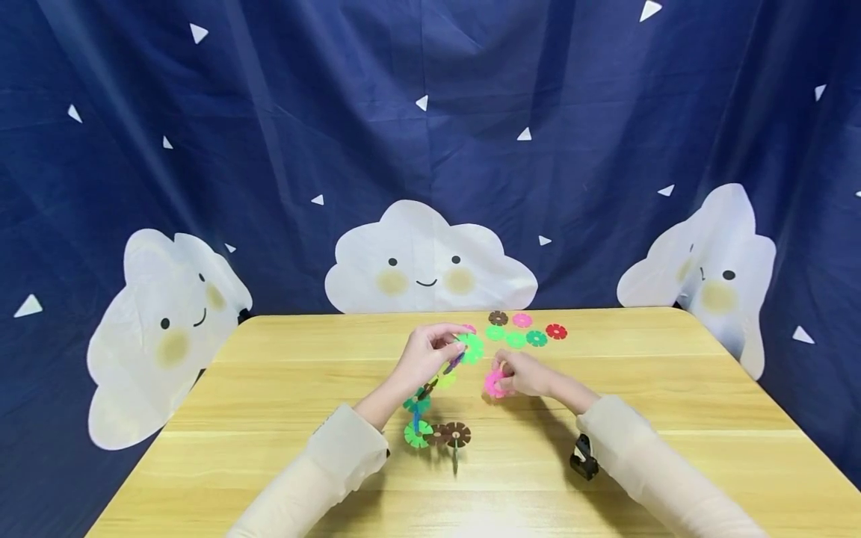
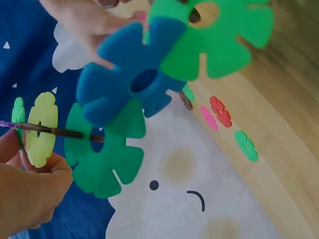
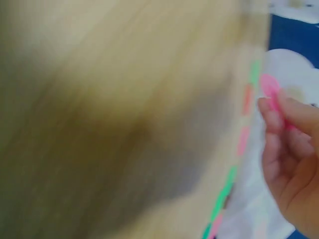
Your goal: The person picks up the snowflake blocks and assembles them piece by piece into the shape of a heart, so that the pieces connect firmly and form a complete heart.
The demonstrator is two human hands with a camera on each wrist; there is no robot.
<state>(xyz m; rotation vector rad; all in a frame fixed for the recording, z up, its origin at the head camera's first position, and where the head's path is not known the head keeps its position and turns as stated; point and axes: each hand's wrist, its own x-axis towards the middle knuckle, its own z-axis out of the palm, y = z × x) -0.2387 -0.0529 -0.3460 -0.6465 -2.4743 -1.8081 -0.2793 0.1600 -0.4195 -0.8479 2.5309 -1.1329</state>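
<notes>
My left hand (image 1: 427, 353) pinches the upper part of a chain of slotted, flower-shaped plastic discs. A bright green disc (image 1: 473, 348) is at its fingertips, beside a purple one (image 1: 454, 363). From there the chain hangs toward the near side through yellow-green (image 2: 42, 129), brown, teal (image 2: 107, 154), blue (image 2: 129, 82) and green (image 2: 214, 42) discs, ending in brown ones (image 1: 459, 434). To the right, my right hand (image 1: 531, 373) pinches a loose pink disc (image 1: 494, 385) between thumb and fingers; the right wrist view also has this pink disc (image 3: 270, 85), blurred.
Several loose discs lie at the table's far edge, among them a red disc (image 1: 556, 331), a pink disc (image 1: 522, 320) and a brown disc (image 1: 498, 318). The wooden table (image 1: 303, 418) meets a dark blue curtain (image 1: 269, 149) with white clouds. A black wrist device (image 1: 584, 457) sits under the right sleeve.
</notes>
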